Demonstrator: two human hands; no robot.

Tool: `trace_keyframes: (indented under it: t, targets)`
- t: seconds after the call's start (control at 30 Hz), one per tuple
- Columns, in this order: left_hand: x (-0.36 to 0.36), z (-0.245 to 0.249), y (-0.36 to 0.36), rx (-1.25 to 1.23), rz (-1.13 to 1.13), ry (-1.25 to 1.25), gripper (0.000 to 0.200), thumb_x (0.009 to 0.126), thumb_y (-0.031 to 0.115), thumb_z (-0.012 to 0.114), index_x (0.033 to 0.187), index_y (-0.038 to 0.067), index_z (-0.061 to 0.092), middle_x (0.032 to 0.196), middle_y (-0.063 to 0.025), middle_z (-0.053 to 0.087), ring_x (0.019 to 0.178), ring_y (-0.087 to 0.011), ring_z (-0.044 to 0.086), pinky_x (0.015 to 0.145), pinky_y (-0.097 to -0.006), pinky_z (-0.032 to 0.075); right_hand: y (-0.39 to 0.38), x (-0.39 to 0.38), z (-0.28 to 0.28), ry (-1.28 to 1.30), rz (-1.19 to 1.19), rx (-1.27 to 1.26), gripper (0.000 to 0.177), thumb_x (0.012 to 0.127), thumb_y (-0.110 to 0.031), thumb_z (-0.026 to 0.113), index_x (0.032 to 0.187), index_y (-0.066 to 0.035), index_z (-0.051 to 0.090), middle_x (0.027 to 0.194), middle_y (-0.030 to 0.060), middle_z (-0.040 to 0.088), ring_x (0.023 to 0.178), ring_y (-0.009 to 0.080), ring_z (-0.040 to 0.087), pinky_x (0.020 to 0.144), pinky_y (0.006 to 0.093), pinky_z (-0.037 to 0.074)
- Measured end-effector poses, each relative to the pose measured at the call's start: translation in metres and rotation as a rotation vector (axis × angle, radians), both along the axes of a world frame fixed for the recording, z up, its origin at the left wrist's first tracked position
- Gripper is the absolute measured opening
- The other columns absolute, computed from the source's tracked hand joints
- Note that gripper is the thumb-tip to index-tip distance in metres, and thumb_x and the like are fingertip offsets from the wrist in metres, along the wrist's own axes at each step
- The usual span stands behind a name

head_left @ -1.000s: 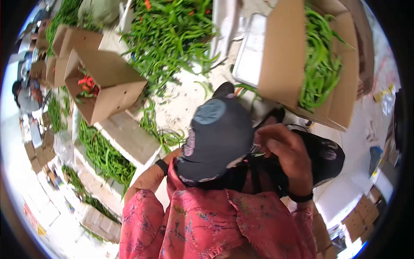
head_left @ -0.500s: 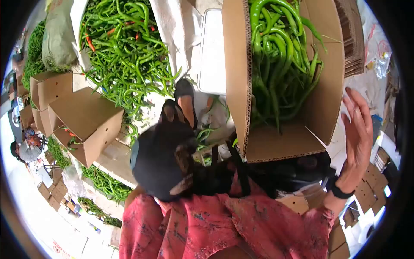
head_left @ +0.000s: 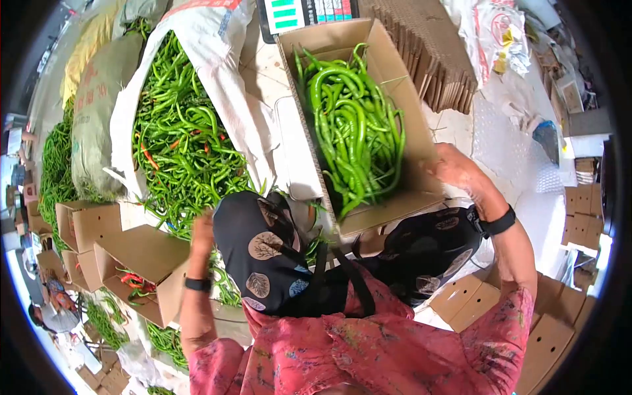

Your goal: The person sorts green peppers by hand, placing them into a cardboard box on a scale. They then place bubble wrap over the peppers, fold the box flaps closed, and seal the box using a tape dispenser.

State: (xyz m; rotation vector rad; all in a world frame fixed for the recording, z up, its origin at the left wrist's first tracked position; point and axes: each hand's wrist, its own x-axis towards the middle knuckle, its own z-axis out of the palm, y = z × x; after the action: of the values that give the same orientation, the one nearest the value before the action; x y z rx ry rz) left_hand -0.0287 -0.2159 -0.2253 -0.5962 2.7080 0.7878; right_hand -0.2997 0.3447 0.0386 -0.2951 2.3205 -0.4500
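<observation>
A cardboard box (head_left: 361, 226) of long green chili peppers (head_left: 355, 125) stands in front of my lap. My right hand (head_left: 453, 166) is at the box's near right corner, fingers curled over its wall. My left hand (head_left: 203, 232) is beside my left knee, close to the loose pepper pile; it is blurred and its fingers do not show clearly. That pile of green peppers (head_left: 191, 131), with a few red ones, spills from a white sack (head_left: 217, 56) on the left.
A scale display (head_left: 309, 14) stands behind the box, and a white tray (head_left: 295, 148) lies left of it. Flattened cartons (head_left: 428, 52) are stacked behind at right. Open cartons (head_left: 145, 253) sit at lower left. Bubble wrap (head_left: 510, 141) lies on the right.
The view has shifted, and the box now appears farther forward. My right hand has gone from spread beside the box to its wall. My left hand has come into view.
</observation>
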Motion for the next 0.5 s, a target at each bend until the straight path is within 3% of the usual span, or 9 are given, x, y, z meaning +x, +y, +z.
trace_keyframes:
  t: [0.03, 0.07, 0.13, 0.2, 0.27, 0.4, 0.43, 0.47, 0.5]
  targets:
    - [-0.054, 0.104, 0.029, 0.499, 0.27, 0.352, 0.022, 0.089, 0.026, 0.061, 0.086, 0.004, 0.065, 0.073, -0.0032, 0.061, 0.062, -0.0179, 0.055, 0.057, -0.0335, 0.045, -0.001, 0.014, -0.006, 0.175, 0.089, -0.254, 0.03, 0.085, -0.021, 0.059, 0.093, 0.007, 0.06, 0.074, 0.022, 0.062, 0.065, 0.0257, 0.063, 0.06, 0.0414, 0.049]
    - [-0.082, 0.161, 0.036, 0.602, 0.442, 0.4, 0.022, 0.093, 0.022, 0.059, 0.102, 0.004, 0.065, 0.087, -0.0035, 0.064, 0.074, -0.0167, 0.059, 0.065, -0.0307, 0.047, -0.011, 0.029, 0.0, 0.185, 0.079, -0.249, 0.03, 0.085, -0.021, 0.059, 0.093, 0.007, 0.06, 0.074, 0.022, 0.062, 0.065, 0.0257, 0.063, 0.06, 0.0414, 0.049]
    - [-0.122, 0.279, 0.095, 0.523, 0.295, 0.525, 0.037, 0.092, 0.021, 0.061, 0.123, 0.002, 0.058, 0.107, -0.0115, 0.065, 0.092, -0.018, 0.062, 0.076, -0.0318, 0.05, -0.034, 0.052, 0.008, -0.083, -0.156, -0.071, 0.036, 0.084, -0.022, 0.06, 0.091, 0.013, 0.059, 0.072, 0.0208, 0.063, 0.059, 0.0247, 0.064, 0.055, 0.0385, 0.052]
    - [-0.148, 0.3, 0.128, 0.596, 0.035, 0.51, 0.056, 0.09, 0.027, 0.065, 0.136, 0.002, 0.048, 0.124, -0.0178, 0.059, 0.11, -0.0229, 0.059, 0.087, -0.0356, 0.051, -0.032, 0.071, -0.017, -0.217, -0.249, -0.29, 0.043, 0.083, -0.024, 0.062, 0.094, 0.018, 0.058, 0.072, 0.0203, 0.064, 0.057, 0.0225, 0.064, 0.054, 0.0339, 0.054]
    - [-0.168, 0.284, 0.161, 0.397, -0.227, 0.472, 0.069, 0.088, 0.033, 0.068, 0.14, -0.002, 0.04, 0.125, -0.0215, 0.058, 0.111, -0.028, 0.059, 0.091, -0.0386, 0.05, -0.026, 0.075, -0.031, -0.254, -0.25, -0.258, 0.046, 0.081, -0.025, 0.063, 0.107, 0.012, 0.058, 0.073, 0.0157, 0.064, 0.063, 0.0221, 0.066, 0.056, 0.0324, 0.055]
    - [-0.206, 0.275, 0.209, 0.481, -0.252, 0.03, 0.074, 0.086, 0.032, 0.067, 0.139, -0.01, 0.037, 0.124, -0.0285, 0.057, 0.109, -0.0354, 0.061, 0.086, -0.043, 0.052, -0.025, 0.051, -0.043, -0.085, -0.475, -0.497, 0.02, 0.08, -0.02, 0.064, 0.091, -0.004, 0.067, 0.07, 0.0118, 0.06, 0.069, 0.0235, 0.067, 0.054, 0.037, 0.054]
    - [-0.215, 0.274, 0.216, 0.548, -0.175, -0.148, 0.072, 0.086, 0.032, 0.067, 0.136, -0.012, 0.038, 0.119, -0.0299, 0.06, 0.105, -0.0381, 0.063, 0.085, -0.0449, 0.053, -0.027, 0.04, -0.056, 0.064, -0.243, -0.481, 0.014, 0.077, -0.018, 0.065, 0.082, -0.005, 0.064, 0.068, 0.0122, 0.058, 0.066, 0.0251, 0.064, 0.052, 0.0392, 0.052]
    - [-0.23, 0.229, 0.208, 0.142, -0.409, -0.024, 0.06, 0.086, 0.029, 0.064, 0.127, -0.011, 0.049, 0.101, -0.0248, 0.068, 0.093, -0.0381, 0.067, 0.075, -0.0459, 0.056, -0.03, 0.034, -0.066, 0.218, -0.016, -0.46, 0.011, 0.075, -0.016, 0.067, 0.074, -0.006, 0.062, 0.066, 0.0126, 0.056, 0.062, 0.0267, 0.062, 0.05, 0.0415, 0.05]
    - [-0.238, 0.207, 0.186, 0.169, -0.416, 0.024, 0.054, 0.085, 0.029, 0.063, 0.12, -0.01, 0.055, 0.092, -0.0226, 0.069, 0.086, -0.0367, 0.068, 0.072, -0.0443, 0.056, -0.041, 0.045, -0.072, 1.04, 0.378, -0.354, 0.013, 0.069, -0.016, 0.067, 0.066, -0.007, 0.058, 0.06, 0.0117, 0.051, 0.057, 0.0297, 0.058, 0.048, 0.0434, 0.048]
